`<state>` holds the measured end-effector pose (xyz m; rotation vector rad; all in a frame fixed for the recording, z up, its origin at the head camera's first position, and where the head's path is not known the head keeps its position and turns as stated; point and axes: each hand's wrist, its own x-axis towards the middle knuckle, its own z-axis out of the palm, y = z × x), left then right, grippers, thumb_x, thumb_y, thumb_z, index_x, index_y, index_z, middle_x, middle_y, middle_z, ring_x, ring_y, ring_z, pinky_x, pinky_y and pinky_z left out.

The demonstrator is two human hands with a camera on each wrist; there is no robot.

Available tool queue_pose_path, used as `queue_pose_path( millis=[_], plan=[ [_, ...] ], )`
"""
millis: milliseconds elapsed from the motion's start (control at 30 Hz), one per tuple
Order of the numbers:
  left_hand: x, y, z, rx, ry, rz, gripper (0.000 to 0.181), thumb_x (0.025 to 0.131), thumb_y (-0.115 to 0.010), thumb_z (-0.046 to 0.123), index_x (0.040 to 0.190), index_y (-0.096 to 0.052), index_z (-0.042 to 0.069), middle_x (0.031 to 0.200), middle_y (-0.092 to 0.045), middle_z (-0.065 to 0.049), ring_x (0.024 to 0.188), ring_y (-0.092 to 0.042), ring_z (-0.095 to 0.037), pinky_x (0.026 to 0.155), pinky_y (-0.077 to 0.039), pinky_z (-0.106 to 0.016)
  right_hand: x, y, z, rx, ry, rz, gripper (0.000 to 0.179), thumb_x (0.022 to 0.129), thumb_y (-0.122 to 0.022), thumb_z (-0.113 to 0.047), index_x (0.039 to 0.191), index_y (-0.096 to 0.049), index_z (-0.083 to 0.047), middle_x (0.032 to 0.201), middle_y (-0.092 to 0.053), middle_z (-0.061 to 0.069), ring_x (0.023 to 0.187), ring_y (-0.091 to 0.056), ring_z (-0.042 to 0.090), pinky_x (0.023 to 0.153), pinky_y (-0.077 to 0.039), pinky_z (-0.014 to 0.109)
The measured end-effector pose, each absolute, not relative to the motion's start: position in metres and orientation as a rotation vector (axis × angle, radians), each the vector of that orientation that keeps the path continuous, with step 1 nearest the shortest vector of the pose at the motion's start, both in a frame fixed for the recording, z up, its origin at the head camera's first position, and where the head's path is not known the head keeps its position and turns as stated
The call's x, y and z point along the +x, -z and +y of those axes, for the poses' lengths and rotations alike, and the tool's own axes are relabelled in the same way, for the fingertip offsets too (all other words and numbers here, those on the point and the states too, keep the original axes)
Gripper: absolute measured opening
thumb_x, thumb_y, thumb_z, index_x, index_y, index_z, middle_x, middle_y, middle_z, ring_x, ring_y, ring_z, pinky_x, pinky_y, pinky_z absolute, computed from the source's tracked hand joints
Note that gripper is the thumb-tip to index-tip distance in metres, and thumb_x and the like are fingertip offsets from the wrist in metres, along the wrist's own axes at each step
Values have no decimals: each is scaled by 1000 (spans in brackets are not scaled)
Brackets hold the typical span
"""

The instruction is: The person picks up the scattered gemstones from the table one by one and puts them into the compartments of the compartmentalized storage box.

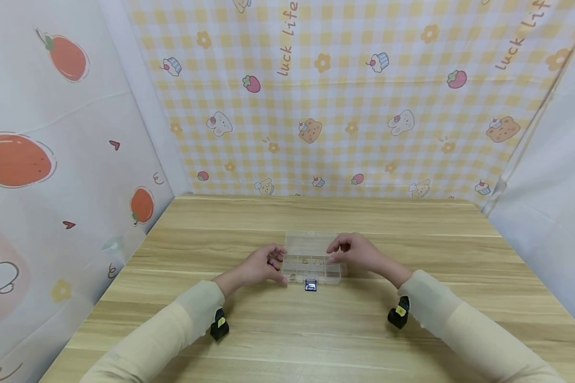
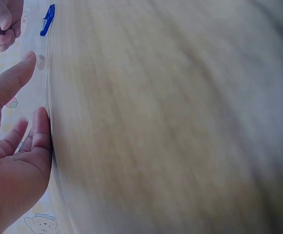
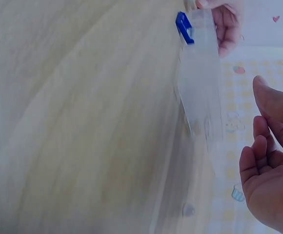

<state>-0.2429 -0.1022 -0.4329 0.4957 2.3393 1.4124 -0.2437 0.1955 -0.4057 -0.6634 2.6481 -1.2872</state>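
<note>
A clear plastic compartment box [image 1: 333,279] stands on the table with its lid [image 1: 298,242] laid back behind it. At its front is a blue latch [image 1: 311,285], also seen in the right wrist view. Small roundish pieces [image 1: 305,261] lie in some compartments. My left hand [image 1: 267,263] holds the left end of the box, thumb at the front corner and fingers toward the back. Over the right end hovers my right hand [image 1: 356,250], fingers loosely bent. In the right wrist view, a gap shows between this hand's thumb [image 3: 271,100] and fingers, with nothing there.
The wood-grain table [image 1: 268,340] extends around the box on all sides. A checked cloth [image 1: 345,106] hangs behind its far edge, with a printed sheet [image 1: 76,133] on the left and a white one [image 1: 551,170] on the right. A small clear round piece [image 3: 188,209] shows in the right wrist view.
</note>
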Motion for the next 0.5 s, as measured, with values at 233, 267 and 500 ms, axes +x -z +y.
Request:
queue_pose_path(
  millis=[233, 267, 500],
  plan=[
    [-244, 434, -102, 496, -1407, 2344, 69, 68, -88, 6, 127, -54, 5, 111, -54, -7, 91, -53, -20, 79, -48, -33, -245, 403, 212, -619, 1317, 2696, 15, 82, -79, -10, 94, -74, -3, 90, -66, 3, 71, -46, 19, 61, -38, 28],
    [-244, 434, -102, 499, -1406, 2345, 69, 68, -89, 6, 127, -54, 5, 111, -54, -7, 91, -53, -20, 79, -48, -33, -246, 402, 215, -605, 1318, 2706, 15, 81, -79, -10, 94, -74, -3, 89, -66, 3, 71, -46, 19, 61, -38, 28],
    [-243, 435, -102, 506, -1420, 2334, 68, 68, -88, 5, 127, -54, 3, 111, -54, -8, 91, -53, -21, 78, -47, -33, -247, 400, 235, -532, 1353, 2690, 20, 86, -75, -10, 102, -71, 2, 80, -58, 4, 68, -45, 19, 57, -39, 27]
  ],
)
